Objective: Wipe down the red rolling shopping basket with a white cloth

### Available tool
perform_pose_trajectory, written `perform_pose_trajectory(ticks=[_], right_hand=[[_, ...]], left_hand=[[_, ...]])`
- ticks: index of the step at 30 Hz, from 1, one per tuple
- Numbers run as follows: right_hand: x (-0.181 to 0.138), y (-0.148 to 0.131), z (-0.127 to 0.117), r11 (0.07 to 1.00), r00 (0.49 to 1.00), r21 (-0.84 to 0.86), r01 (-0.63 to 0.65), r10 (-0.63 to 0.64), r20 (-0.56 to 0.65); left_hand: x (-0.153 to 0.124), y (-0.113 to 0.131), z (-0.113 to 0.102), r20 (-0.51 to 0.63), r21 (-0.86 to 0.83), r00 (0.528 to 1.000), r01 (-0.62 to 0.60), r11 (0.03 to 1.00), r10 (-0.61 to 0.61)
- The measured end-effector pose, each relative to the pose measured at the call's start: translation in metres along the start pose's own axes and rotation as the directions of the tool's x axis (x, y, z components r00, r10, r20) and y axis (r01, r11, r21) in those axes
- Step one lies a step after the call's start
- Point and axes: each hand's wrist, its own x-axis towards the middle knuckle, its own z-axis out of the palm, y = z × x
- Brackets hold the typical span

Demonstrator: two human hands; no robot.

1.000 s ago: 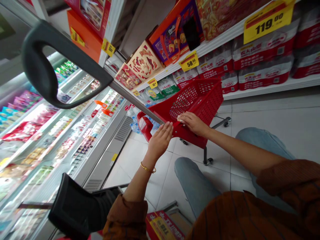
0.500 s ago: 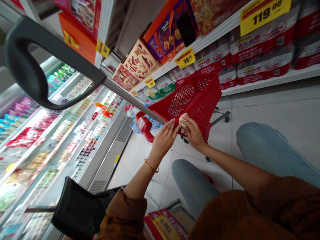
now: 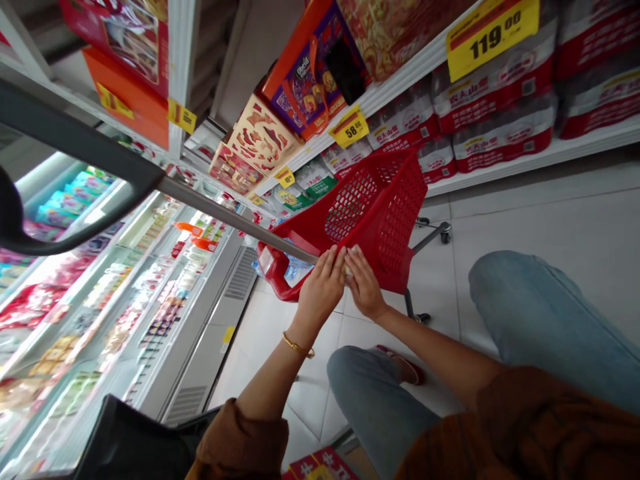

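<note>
My left hand (image 3: pixel 324 287) reaches forward, its fingers stretched out near the visible lower end of a metal pole (image 3: pixel 235 217). Whether it touches the pole, I cannot tell. The pole runs up to a large dark grey loop handle (image 3: pixel 127 170) at upper left. My right hand (image 3: pixel 366 283) presses in beside the left, fingers bent over a pale crumpled tissue (image 3: pixel 349 270), mostly hidden now. Both hands' fingertips meet. Just beyond them stands a red plastic shopping cart (image 3: pixel 395 233) with perforated sides.
Shelves with gift boxes (image 3: pixel 263 137), bottled water packs (image 3: pixel 500 133) and yellow price tags (image 3: pixel 493 37) line the far side. A lit refrigerated case (image 3: pixel 125 293) fills the left. My knees (image 3: pixel 370 387) are bent below. A dark chair-like object (image 3: pixel 133 440) and a red box (image 3: pixel 320 463) sit at the bottom.
My right hand has moved left against my left hand, and the tissue is now mostly covered. The view has shifted, so the pole and handle sit further left.
</note>
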Motion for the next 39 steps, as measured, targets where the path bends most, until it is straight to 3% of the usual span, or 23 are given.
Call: perform_pose_trajectory(ticks=[15,30,39], right_hand=[[0.030,0.039,0.001,0.999,0.999,-0.040,0.010,-0.008,0.038],[0.052,0.072,0.012,1.000,1.000,0.012,-0.026,0.026,-0.003],[0.049,0.087,0.019,0.996,0.999,0.091,-0.022,0.024,-0.025]], left_hand=[[0.038,-0.020,0.023,-0.121,0.067,0.993,-0.001,0.998,0.009],[0.081,-0.040,0.034,-0.057,0.027,0.998,-0.004,1.000,0.005],[0.082,-0.051,0.038,-0.042,0.078,0.997,-0.061,0.995,0.064]])
